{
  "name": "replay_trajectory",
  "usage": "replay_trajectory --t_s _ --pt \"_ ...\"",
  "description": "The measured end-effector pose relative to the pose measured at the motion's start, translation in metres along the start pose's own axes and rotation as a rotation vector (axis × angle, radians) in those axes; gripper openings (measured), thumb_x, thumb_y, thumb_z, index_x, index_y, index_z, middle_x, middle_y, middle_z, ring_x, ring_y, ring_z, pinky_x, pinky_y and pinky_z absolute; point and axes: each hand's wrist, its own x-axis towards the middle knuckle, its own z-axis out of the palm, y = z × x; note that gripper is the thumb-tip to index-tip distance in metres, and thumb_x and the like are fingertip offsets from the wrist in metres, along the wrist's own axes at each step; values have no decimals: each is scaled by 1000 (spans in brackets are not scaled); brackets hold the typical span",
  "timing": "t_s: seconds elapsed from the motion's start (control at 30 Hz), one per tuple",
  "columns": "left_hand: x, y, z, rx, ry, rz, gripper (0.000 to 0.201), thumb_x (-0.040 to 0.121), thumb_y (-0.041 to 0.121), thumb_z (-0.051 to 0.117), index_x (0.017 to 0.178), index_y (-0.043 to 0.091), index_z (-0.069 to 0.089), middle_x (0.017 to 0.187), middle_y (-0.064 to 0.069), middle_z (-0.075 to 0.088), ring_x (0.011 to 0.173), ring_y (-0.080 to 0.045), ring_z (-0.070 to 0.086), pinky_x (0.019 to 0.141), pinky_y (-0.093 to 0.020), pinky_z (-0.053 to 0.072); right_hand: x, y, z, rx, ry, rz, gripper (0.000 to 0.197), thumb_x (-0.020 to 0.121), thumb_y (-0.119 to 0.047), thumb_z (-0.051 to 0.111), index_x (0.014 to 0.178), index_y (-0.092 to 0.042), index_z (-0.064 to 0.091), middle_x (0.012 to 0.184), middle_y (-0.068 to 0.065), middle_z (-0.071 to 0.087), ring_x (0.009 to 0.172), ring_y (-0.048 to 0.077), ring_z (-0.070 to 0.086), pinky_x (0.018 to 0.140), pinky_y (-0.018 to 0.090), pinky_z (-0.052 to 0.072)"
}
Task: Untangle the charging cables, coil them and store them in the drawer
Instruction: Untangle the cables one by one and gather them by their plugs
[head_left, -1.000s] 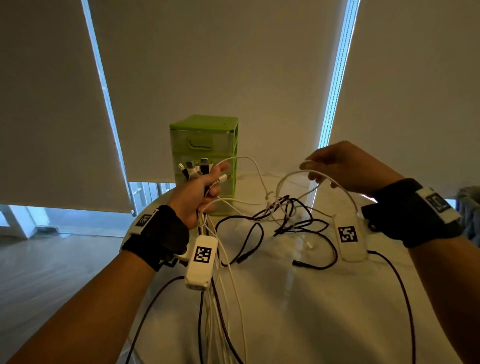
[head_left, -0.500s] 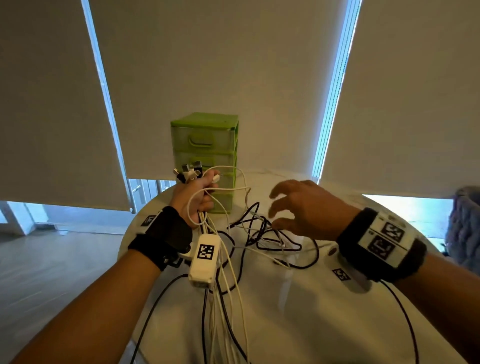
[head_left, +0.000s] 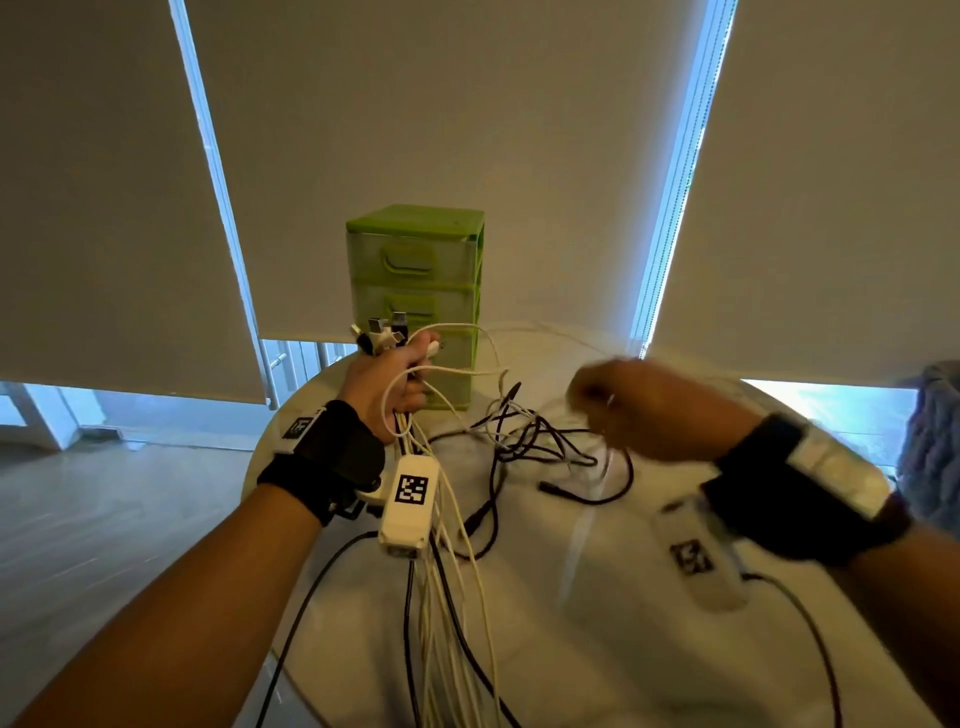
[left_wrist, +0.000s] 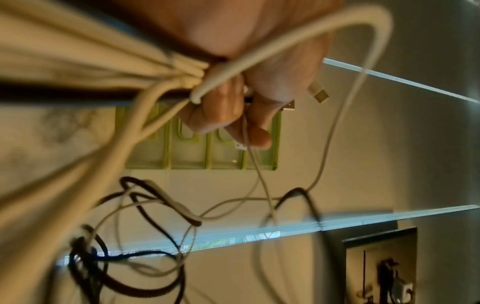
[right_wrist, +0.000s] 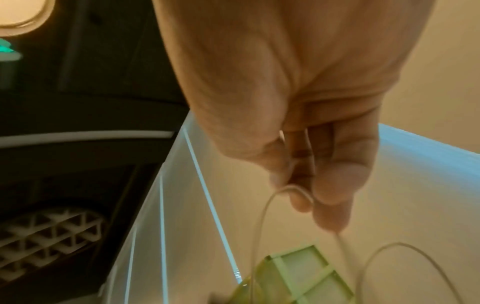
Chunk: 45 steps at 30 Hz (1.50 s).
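One green drawer unit stood at the far edge of the white table, showing four drawer fronts in the left wrist view, all closed. The charging cables could not be counted exactly: several white and several black ones lay knotted together on the table between the hands. The left hand was raised in a fist around a bundle of cables, mostly white, with at least four plugs sticking up above the knuckles and the strands hanging down past the wrist. The right hand, blurred in the head view, was held above the tangle with its fingers curled, pinching a thin white cable that looped down from the fingertips.
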Motion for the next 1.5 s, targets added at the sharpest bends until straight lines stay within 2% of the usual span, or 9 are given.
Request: replay_trajectory --t_s 0.23,0.4,0.53,0.63,0.77,0.97,1.1,1.2,1.5 --pt "9 -5 -20 -257 34 -36 20 96 6 44 82 16 53 58 5 39 28 -4 23 27 -15 22 -6 69 -70 321 600 309 19 97 -4 40 94 1 58 63 11 55 46 17 54 48 23 43" --pt "-6 0 -3 -154 -180 -19 20 99 18 44 99 22 63 45 9 32 30 -3 23 29 -15 19 2 35 -15 342 114 202 18 98 -38 49 111 -30 60 100 2 64 83 18 64 69 32 51" --pt "-19 16 7 -135 -373 -29 30 92 26 48 114 35 67 41 8 28 33 -3 19 30 -15 17 23 -9 51 38 -160 209 72 87 -62 53 148 -30 31 137 4 53 121 24 53 101 38 42" --pt "-26 37 -10 -185 -463 -18 36 88 25 49 116 39 67 41 8 22 38 -5 10 29 -14 18 35 10 67 -276 -283 291 44 93 -41 55 131 -20 52 130 7 57 116 26 56 94 36 46" --pt "-26 57 -44 -221 -552 -43 61 71 21 78 125 41 60 46 8 17 39 -4 11 28 -14 24 40 84 35 -223 -26 520 21 94 -21 48 96 -7 63 101 12 67 82 26 62 70 31 48" --pt "-13 42 -46 -273 -466 -11 74 44 20 97 109 39 68 44 9 18 39 -5 7 27 -14 23 28 106 4 658 553 671 17 100 -15 41 108 -4 52 68 13 57 56 26 59 52 27 46" --pt "-8 26 -41 -573 -434 55 42 82 6 66 110 37 67 48 7 27 40 -6 14 32 -15 30 25 105 2 895 714 747 16 98 -9 34 108 -15 45 88 17 51 60 30 60 52 28 49" --pt "-12 18 -29 -380 -157 61 35 100 10 38 108 37 59 54 5 56 31 -2 15 29 -12 22 26 102 0 1025 666 733 16 96 -6 36 101 -13 50 81 15 51 66 30 60 60 34 53" --pt "-30 16 21 241 26 187 22 97 24 56 117 28 64 99 -12 66 40 5 50 40 -17 28 27 57 -32 1132 486 373 7 92 0 52 84 -1 54 89 15 61 92 32 66 73 34 58"
